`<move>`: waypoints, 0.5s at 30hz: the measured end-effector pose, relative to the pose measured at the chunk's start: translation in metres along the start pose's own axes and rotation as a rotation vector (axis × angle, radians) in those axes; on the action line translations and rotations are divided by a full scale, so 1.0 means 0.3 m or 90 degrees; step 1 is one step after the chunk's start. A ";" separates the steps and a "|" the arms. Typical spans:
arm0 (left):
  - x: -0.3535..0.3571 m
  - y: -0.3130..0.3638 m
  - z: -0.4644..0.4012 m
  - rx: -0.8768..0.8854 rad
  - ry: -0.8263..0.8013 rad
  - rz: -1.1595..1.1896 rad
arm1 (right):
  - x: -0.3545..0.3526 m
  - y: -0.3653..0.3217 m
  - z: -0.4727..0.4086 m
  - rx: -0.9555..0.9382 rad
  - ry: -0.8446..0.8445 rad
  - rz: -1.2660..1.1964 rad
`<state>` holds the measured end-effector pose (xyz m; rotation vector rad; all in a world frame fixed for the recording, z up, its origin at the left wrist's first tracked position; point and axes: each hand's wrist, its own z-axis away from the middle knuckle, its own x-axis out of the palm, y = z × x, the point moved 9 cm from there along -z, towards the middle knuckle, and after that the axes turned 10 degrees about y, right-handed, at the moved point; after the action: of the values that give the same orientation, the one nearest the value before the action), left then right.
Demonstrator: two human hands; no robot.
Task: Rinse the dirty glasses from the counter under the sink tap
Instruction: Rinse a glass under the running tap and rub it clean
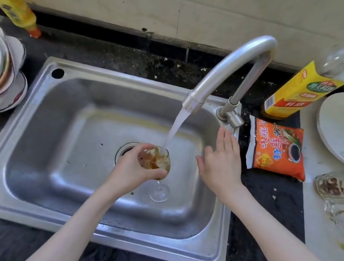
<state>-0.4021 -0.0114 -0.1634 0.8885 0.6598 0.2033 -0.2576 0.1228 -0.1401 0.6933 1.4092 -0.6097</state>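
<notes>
Brown residue streaks the bowl of the wine glass [158, 158], which the left hand [139, 165] grips round the bowl over the sink [32, 131], just above the drain. The glass is tilted: its mouth points up and away toward the tap spout [193, 102], while its stem and foot [159, 192] trail down toward the person, so its long axis runs roughly along the falling stream of water [175, 128], which lands at the rim. The right hand [220, 160] holds nothing, fingers straight and spread, hovering just right of the glass and below the tap lever [232, 120]; it is the nearer hand to both the lever and the remaining dirty glasses [341, 187] lying on the worktop [266, 211] at the far right. How many glasses lie there is hard to tell, as clear glass overlaps at the edge of view. The next move likely turns on that free hand reaching inward to rub the bowl.
</notes>
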 end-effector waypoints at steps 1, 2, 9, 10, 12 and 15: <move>0.003 -0.006 0.007 -0.019 -0.011 0.009 | -0.006 0.004 0.003 0.016 0.007 -0.036; 0.005 -0.015 0.011 -0.041 -0.020 0.012 | -0.018 0.008 0.008 0.032 0.017 -0.077; 0.028 -0.067 0.044 -0.174 -0.037 0.078 | 0.050 -0.169 0.188 0.236 -0.365 -0.657; 0.034 -0.069 0.051 -0.198 -0.038 0.106 | 0.073 -0.189 0.212 0.282 -0.395 -0.702; 0.040 -0.072 0.064 -0.245 -0.027 0.138 | 0.102 -0.211 0.242 0.358 -0.419 -0.767; 0.048 -0.082 0.080 -0.280 -0.015 0.144 | 0.122 -0.246 0.279 0.449 -0.473 -0.858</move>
<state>-0.3786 -0.0363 -0.1779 0.5375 0.4645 0.5196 -0.2539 0.0120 -0.1790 -0.1265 0.7468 -2.2157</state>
